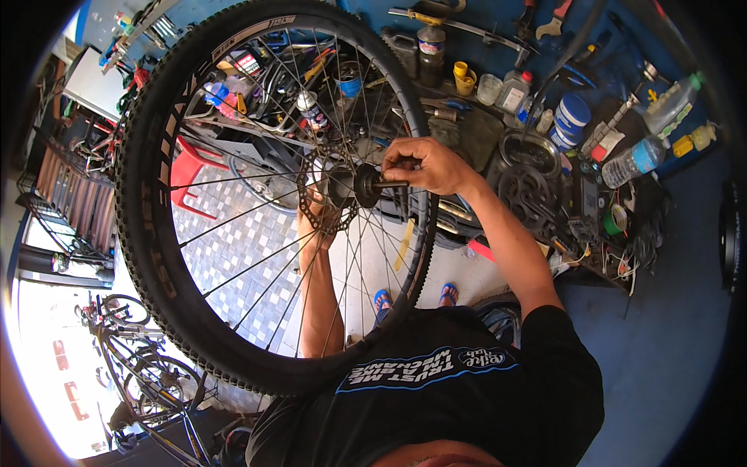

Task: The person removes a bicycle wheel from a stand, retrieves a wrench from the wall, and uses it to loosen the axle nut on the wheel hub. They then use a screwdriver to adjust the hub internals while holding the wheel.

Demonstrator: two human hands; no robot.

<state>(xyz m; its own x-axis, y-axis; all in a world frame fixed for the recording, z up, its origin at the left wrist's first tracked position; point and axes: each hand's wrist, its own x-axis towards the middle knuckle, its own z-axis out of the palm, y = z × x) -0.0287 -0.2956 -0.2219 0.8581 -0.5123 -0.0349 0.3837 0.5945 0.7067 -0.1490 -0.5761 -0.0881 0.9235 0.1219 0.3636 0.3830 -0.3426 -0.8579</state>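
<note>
A bicycle wheel (146,210) with a knobby black tyre stands upright before me, tilted. Its hub (340,187) carries a perforated disc brake rotor (333,226) on the left. At the hub's right end my right hand (430,166) is closed, thumb and fingers pinched on a short dark rod (395,184) that pokes out below them. Through the spokes, my left hand (314,204) shows in part, raised to the hub behind the rotor. The rotor and spokes cover its fingers, so its grip cannot be made out.
Beyond the wheel, a cluttered workbench (475,128) holds tools, bottles, a blue-and-white tub (572,113) and a metal tray (531,150). A red plastic chair (194,175) stands on the tiled floor, seen through the spokes. Bicycles (152,381) are at lower left.
</note>
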